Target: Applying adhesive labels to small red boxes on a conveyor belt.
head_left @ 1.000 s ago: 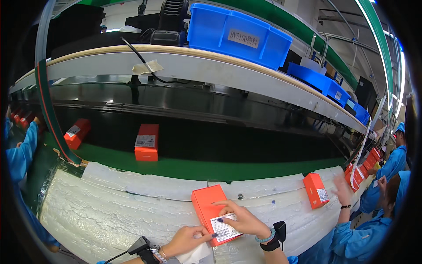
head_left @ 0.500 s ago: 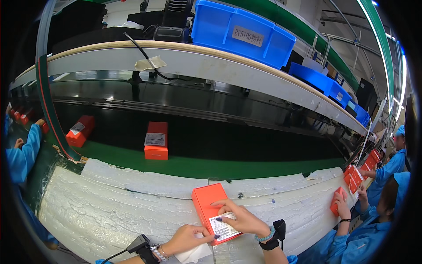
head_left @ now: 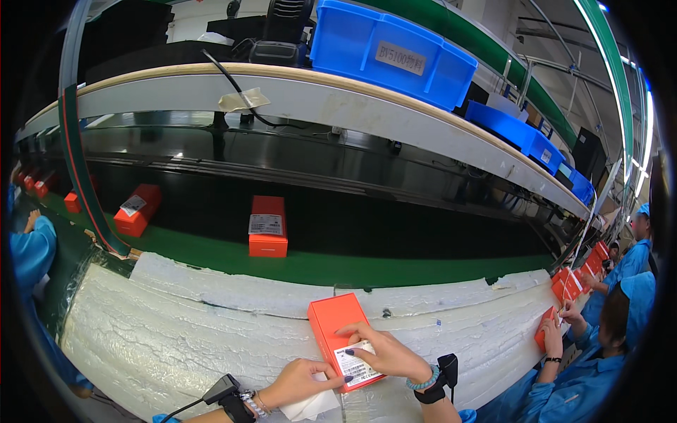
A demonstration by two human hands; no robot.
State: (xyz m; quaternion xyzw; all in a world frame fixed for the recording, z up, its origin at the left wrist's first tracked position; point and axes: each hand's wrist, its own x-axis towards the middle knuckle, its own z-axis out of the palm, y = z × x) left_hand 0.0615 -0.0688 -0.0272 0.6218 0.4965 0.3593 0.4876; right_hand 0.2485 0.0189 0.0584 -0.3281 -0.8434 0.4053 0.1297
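Observation:
An orange-red box [head_left: 331,314] lies lengthwise on the padded bench in front of me, with a white printed label [head_left: 350,364] over its nearer half. My left hand [head_left: 308,381] is closed at the box's near left corner, thumb tip against the label's lower edge. A loose white paper sheet [head_left: 315,405] pokes out from under that hand, which seems to grip it; the grip itself is hidden. From the right, my right hand [head_left: 392,356] reaches over the box. Its fingers are apart, one tip on the lid and a dark-nailed one on the label.
Beyond the wrapped white padding [head_left: 211,331] runs a green conveyor belt [head_left: 190,247] carrying labelled orange-red boxes [head_left: 268,240]. A shelf with blue bins [head_left: 391,56] spans above. Co-workers in blue [head_left: 585,381] handle boxes at right; another sleeve [head_left: 32,254] shows at left.
The boxes on the belt have shifted slightly right. The co-worker at right has brought both hands together near a box. My own hands and box are almost unmoved.

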